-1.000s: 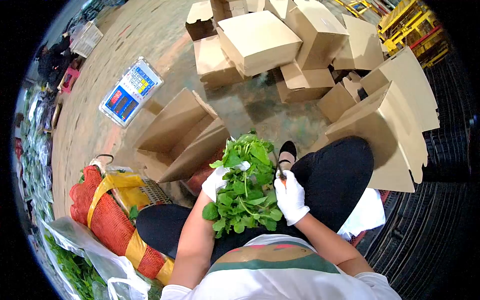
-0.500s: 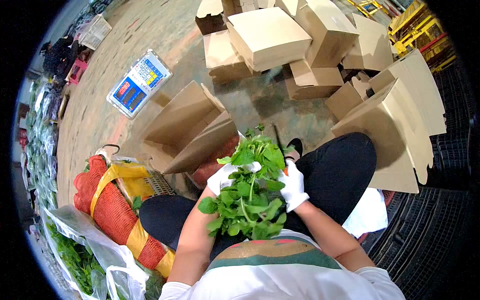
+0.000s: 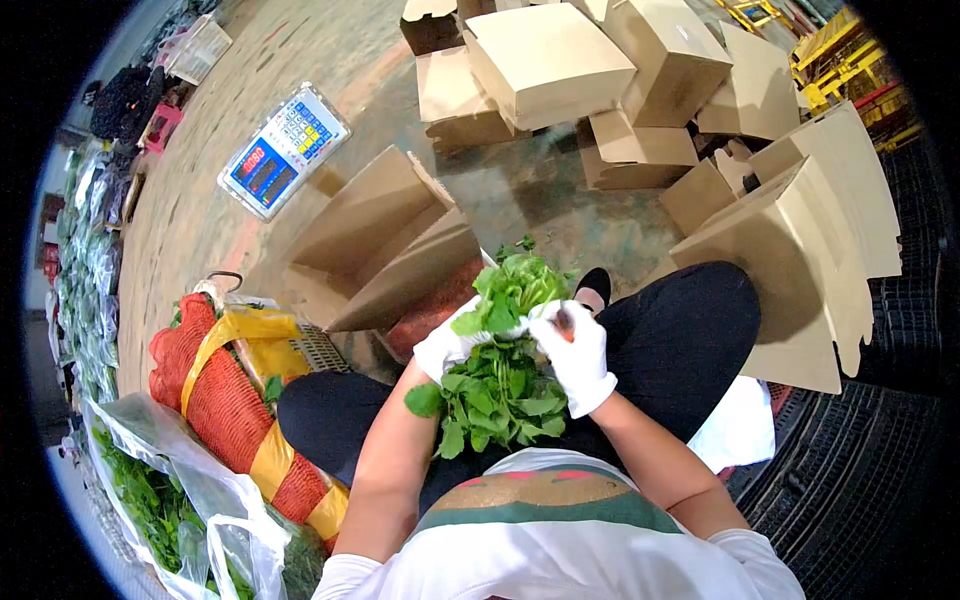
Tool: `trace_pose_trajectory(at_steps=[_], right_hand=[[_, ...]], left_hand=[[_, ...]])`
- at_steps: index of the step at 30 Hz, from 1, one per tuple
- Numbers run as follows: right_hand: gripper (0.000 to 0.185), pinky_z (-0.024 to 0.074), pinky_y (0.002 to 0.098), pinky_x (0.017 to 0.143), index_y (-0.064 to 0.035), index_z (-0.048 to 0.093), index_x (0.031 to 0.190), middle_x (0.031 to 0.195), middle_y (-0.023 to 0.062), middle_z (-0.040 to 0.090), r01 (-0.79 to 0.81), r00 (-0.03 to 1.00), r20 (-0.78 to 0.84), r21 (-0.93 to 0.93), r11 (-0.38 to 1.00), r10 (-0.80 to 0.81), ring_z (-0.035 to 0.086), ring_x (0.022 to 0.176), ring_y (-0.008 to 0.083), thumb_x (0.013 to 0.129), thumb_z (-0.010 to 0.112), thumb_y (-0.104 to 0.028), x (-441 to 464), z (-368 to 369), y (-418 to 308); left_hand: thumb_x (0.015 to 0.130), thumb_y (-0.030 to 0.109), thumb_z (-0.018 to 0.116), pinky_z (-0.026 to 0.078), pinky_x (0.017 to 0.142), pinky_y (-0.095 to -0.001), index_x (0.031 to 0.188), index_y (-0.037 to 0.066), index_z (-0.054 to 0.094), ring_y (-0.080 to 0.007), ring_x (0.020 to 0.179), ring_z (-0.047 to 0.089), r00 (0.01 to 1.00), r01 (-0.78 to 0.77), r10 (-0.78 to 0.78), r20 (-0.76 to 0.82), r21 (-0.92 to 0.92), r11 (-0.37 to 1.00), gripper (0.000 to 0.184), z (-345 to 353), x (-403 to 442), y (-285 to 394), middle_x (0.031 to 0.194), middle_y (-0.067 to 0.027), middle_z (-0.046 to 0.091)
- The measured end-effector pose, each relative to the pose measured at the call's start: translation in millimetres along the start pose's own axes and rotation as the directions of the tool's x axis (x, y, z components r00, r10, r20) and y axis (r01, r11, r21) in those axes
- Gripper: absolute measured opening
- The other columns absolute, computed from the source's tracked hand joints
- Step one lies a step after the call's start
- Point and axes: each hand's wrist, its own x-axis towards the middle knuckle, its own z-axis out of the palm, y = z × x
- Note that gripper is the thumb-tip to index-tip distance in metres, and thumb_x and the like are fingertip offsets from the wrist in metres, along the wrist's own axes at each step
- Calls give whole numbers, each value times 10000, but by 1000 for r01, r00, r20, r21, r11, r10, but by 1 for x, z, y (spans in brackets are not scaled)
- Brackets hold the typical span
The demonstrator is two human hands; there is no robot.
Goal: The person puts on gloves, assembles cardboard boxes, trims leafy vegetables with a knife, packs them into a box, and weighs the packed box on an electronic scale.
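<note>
My left hand (image 3: 447, 342), in a white glove, is closed around a bunch of leafy greens (image 3: 500, 395) above my lap. Broad green leaves spread out below the grip, and paler leaves stick out beyond it. My right hand (image 3: 578, 352), gloved as well, is closed on a knife (image 3: 566, 324) with an orange-red handle; its blade cannot be made out now. The fingers of this hand are right against the bunch, beside the left hand. An open cardboard box (image 3: 400, 250) stands just past the left hand, with red mesh by its near side.
A digital scale (image 3: 284, 150) with a lit display lies ahead on the left. Cardboard boxes (image 3: 550, 70) are piled in front and to the right. On my left are a red mesh sack (image 3: 225, 400) and a plastic bag (image 3: 220, 490) of greens. Black crates (image 3: 830, 480) stand at right.
My right hand has moved up and left, onto the bunch beside the left hand. The knife's dark blade showed earlier and is now out of sight. The view has shifted slightly.
</note>
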Motion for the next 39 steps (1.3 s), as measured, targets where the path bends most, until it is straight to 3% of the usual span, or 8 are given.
trace_pose_trajectory(at_steps=[4,12,18,20,26,33,37,39], right_hand=[[139,423,218,518,-18,559,824,648,24,568,-8,1000,-18,-27,1000,7,498,555,54,753,642,-103,2,-2,5],[61,317,178,422,-40,549,817,636,-17,504,-81,975,-178,267,960,131,417,494,40,838,558,-96,12,-16,-14],[57,310,181,416,-45,536,830,646,-2,503,-149,985,-38,282,948,166,404,482,45,835,557,-97,6,-10,-21],[55,321,181,425,-46,535,827,649,-1,507,-145,987,-24,253,956,156,415,486,53,833,558,-95,6,-9,-26],[23,373,181,467,-38,540,833,678,18,542,-215,974,-32,168,962,223,462,522,58,833,528,-58,6,-8,-18],[40,383,192,467,-17,557,838,676,18,544,-360,931,3,163,919,365,469,511,67,798,553,-16,15,4,-26],[42,375,193,462,-14,560,824,652,20,533,-461,887,32,152,874,461,457,502,69,784,550,-12,20,11,-24],[37,371,193,459,-15,561,820,646,18,529,-485,874,42,141,863,484,457,501,69,785,548,-13,21,16,-30]], left_hand=[[834,60,522,478,651,-232,1086,49,524,-104,805,554,993,60,-82,-83,-239,969,252,20,4,10,983,-42,574],[771,88,589,456,601,-313,947,40,532,-174,690,547,835,25,362,-413,687,726,191,-21,-70,107,815,-54,587],[674,97,596,448,496,-365,741,56,577,-282,550,569,566,206,816,116,939,-276,81,-13,-76,219,607,-119,563],[689,94,565,467,498,-383,744,54,596,-284,563,590,751,321,636,179,742,-588,74,-55,-48,206,617,-130,573],[645,46,560,498,642,-433,835,77,621,-334,770,616,941,244,-86,-327,832,-497,202,-148,37,102,782,-148,622],[625,151,653,484,724,-389,997,16,559,-332,863,595,932,260,-172,-320,917,-302,406,-220,98,25,915,-192,605],[543,467,767,368,925,-389,1337,-60,92,-359,1133,422,921,274,-250,-301,952,-137,1168,-238,86,10,1231,-273,401],[534,440,778,381,923,-370,1337,-59,80,-359,1139,420,956,238,-174,-236,971,-8,1175,-238,79,14,1240,-289,389]])
